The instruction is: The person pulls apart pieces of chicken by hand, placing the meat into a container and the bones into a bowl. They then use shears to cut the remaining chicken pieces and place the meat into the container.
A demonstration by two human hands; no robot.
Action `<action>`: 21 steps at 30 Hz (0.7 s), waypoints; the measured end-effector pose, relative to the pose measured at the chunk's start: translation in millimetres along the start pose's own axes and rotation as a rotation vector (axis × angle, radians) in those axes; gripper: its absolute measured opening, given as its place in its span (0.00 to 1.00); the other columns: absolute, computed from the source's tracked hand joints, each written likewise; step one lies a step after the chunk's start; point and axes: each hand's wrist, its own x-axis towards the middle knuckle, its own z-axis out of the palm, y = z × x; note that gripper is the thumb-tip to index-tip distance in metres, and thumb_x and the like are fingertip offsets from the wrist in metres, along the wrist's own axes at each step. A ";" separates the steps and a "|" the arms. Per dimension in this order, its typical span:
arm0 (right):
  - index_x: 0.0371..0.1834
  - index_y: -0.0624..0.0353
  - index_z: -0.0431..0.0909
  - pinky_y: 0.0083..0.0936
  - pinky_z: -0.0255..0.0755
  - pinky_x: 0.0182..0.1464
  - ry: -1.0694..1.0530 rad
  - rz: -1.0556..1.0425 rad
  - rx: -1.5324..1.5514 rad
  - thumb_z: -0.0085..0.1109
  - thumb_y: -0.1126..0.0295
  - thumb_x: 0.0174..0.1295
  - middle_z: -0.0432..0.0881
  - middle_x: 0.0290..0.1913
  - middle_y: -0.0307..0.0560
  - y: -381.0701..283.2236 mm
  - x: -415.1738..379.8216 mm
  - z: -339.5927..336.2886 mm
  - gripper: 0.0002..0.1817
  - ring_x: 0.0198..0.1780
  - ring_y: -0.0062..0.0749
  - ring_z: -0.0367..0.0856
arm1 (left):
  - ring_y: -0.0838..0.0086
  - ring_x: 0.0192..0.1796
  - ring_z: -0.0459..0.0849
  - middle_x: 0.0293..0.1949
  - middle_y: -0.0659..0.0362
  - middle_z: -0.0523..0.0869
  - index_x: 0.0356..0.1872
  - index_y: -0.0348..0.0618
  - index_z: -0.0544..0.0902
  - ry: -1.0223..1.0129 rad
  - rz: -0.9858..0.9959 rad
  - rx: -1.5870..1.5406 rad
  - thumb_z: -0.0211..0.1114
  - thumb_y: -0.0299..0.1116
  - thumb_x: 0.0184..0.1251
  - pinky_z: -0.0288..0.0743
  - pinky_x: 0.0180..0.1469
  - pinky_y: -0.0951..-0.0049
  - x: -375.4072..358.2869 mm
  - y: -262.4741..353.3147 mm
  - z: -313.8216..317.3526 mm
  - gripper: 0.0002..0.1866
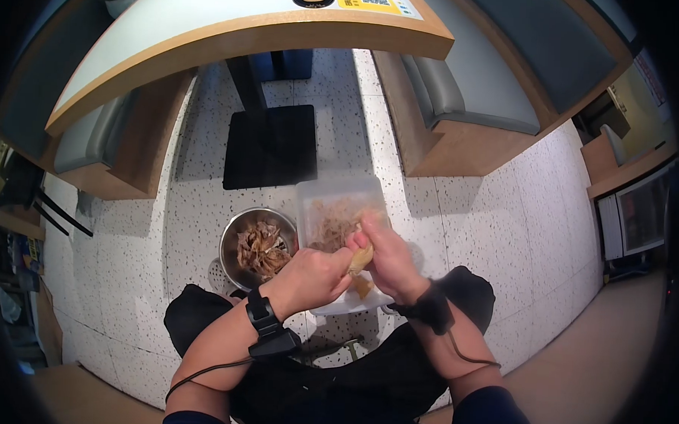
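Observation:
Both hands are closed around a pale yellow piece of what looks like cooked chicken, held over a clear plastic container. My left hand pinches it from the left, knuckles up. Gripping its upper right side is my right hand, with its fingertips partly hidden. Light brown shredded meat lies in the container. Another yellow-brown piece shows just below the hands. Left of the container stands a round metal bowl holding brown scraps that I cannot identify exactly.
A wood-edged white table stands ahead, on a black pedestal base. Grey padded benches flank it, one at the right and one at the left. Speckled tiles cover the floor. My knees are close beside the containers.

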 end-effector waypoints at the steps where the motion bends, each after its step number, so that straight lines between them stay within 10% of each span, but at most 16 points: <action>1: 0.30 0.55 0.76 0.21 0.67 0.34 -0.025 0.061 -0.115 0.44 0.44 0.81 0.79 0.32 0.39 -3.0 -0.8 -0.7 0.28 0.32 0.21 0.74 | 0.48 0.27 0.85 0.23 0.47 0.83 0.42 0.37 0.76 -0.059 0.023 -0.010 0.67 0.32 0.62 0.81 0.32 0.53 -0.7 1.0 -3.9 0.13; 9: 0.27 0.57 0.75 0.22 0.65 0.32 -0.282 0.207 -0.823 0.45 0.47 0.81 0.76 0.28 0.38 -17.2 -8.1 2.1 0.29 0.28 0.20 0.69 | 0.47 0.32 0.86 0.26 0.47 0.85 0.42 0.41 0.78 -0.378 0.042 -0.017 0.65 0.34 0.63 0.80 0.37 0.51 -10.8 -0.7 -15.2 0.10; 14: 0.28 0.54 0.73 0.21 0.69 0.31 0.017 0.237 0.065 0.45 0.44 0.81 0.76 0.26 0.39 -7.7 -9.3 16.5 0.28 0.25 0.24 0.71 | 0.49 0.34 0.86 0.31 0.47 0.86 0.44 0.42 0.80 -0.275 -0.100 -0.198 0.61 0.29 0.62 0.81 0.40 0.56 -11.4 -0.1 -14.6 0.10; 21: 0.27 0.53 0.70 0.20 0.68 0.24 -0.199 0.317 0.007 0.46 0.44 0.80 0.73 0.24 0.38 -24.3 -25.7 19.3 0.27 0.22 0.25 0.70 | 0.62 0.38 0.87 0.35 0.52 0.87 0.41 0.39 0.83 -0.397 -0.097 -0.701 0.58 0.25 0.63 0.80 0.44 0.66 -10.8 19.5 -17.9 0.08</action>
